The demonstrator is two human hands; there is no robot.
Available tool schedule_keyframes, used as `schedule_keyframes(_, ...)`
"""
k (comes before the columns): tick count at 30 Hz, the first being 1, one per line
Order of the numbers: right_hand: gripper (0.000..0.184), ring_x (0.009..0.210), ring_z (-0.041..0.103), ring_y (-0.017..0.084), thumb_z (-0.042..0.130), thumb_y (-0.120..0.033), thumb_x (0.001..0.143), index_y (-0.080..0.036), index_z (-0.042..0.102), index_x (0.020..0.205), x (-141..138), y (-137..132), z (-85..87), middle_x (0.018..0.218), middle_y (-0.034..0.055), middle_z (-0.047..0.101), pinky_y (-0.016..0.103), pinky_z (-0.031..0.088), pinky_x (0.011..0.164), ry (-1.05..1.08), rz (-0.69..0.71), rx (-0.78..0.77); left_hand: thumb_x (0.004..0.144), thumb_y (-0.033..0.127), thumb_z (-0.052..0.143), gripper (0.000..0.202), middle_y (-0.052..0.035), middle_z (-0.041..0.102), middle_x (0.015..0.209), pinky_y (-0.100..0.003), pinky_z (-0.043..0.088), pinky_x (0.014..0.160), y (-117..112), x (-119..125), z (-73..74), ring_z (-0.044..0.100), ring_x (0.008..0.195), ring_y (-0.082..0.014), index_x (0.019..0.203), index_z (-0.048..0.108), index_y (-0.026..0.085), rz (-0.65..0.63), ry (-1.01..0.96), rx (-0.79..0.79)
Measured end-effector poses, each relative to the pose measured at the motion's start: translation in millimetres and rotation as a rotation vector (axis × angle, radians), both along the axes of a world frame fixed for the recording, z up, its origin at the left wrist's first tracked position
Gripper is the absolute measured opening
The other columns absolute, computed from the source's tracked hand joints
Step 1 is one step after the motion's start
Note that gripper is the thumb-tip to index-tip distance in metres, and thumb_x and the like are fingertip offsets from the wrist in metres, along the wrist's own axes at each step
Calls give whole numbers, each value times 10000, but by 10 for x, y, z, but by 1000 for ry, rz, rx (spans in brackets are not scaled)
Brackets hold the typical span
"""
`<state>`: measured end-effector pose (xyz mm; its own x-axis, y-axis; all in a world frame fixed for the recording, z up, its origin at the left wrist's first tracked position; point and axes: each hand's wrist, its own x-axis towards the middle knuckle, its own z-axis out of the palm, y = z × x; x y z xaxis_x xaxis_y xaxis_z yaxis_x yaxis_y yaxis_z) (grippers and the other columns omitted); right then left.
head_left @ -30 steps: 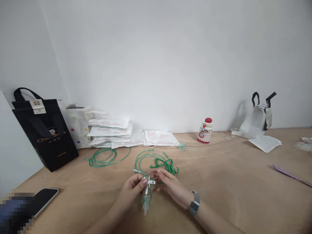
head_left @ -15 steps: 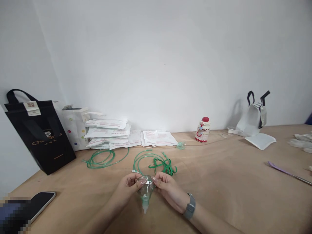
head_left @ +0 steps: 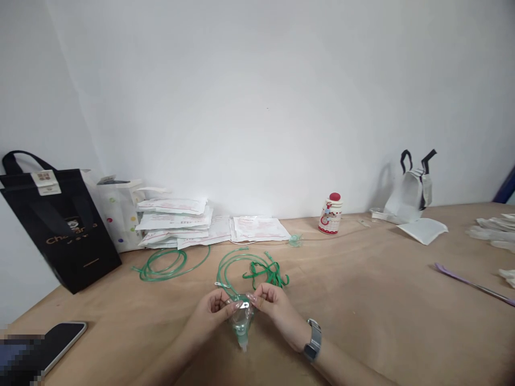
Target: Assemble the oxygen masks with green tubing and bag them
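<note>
A clear green-tinted oxygen mask (head_left: 241,323) is held between both hands at the front middle, its narrow connector end pointing down toward me. My left hand (head_left: 215,310) pinches the mask's upper left edge. On the opposite edge, my right hand (head_left: 270,304) has thumb and fingers closed on the mask; a watch is on that wrist. A small white metal nose clip (head_left: 244,305) shows on the mask between the fingertips. Just beyond the hands lie green tubing (head_left: 227,261), a tangle of green straps (head_left: 270,274) and a small white strip (head_left: 221,285).
Coiled green tubing (head_left: 161,272) lies left of centre. Behind it are stacked white packets (head_left: 173,221) and a black bag (head_left: 64,230). A phone (head_left: 60,343) is at front left. Rightward are a bottle (head_left: 331,215), a white bag (head_left: 406,195) and a purple-handled tool (head_left: 470,284).
The mask has tilted slightly, its connector swinging a little to the right, and my fingertips have drawn closer together on it. The whole view has shifted slightly.
</note>
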<state>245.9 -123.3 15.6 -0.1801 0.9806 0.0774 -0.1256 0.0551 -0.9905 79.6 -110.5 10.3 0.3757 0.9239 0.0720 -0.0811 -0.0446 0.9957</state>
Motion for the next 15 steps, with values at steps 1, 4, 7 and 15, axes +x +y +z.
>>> schedule_keyframes(1, 340, 531, 381, 89, 680, -439, 596, -159, 493, 554, 4, 0, 1, 535, -42, 478, 225, 266, 534, -9, 0, 6, 586, 417, 683, 349, 37, 513, 517, -209, 313, 497, 6, 4, -26, 426, 503, -85, 551, 455, 154, 10, -6, 14)
schedule_keyframes(4, 338, 528, 378, 89, 671, -451, 604, -161, 501, 563, 12, 0, -8, 537, -46, 466, 225, 267, 532, -18, 10, 11, 618, 403, 664, 336, 43, 497, 518, -207, 311, 491, 23, 6, -84, 413, 499, -82, 559, 441, 160, 40, -16, 45)
schedule_keyframes(7, 333, 539, 389, 93, 663, -453, 616, -159, 511, 580, 14, 8, -24, 550, -42, 473, 226, 276, 540, -13, 23, 23, 623, 400, 662, 330, 38, 504, 529, -213, 319, 496, 37, -4, -107, 421, 506, -91, 567, 443, 160, 41, -5, 63)
schedule_keyframes(15, 377, 585, 427, 112, 617, -523, 625, -150, 568, 641, 10, 32, -23, 602, -18, 511, 242, 319, 581, -71, 113, 47, 626, 438, 647, 341, 39, 489, 528, -214, 314, 496, 17, -4, -132, 418, 510, -99, 574, 446, 167, 84, 32, 90)
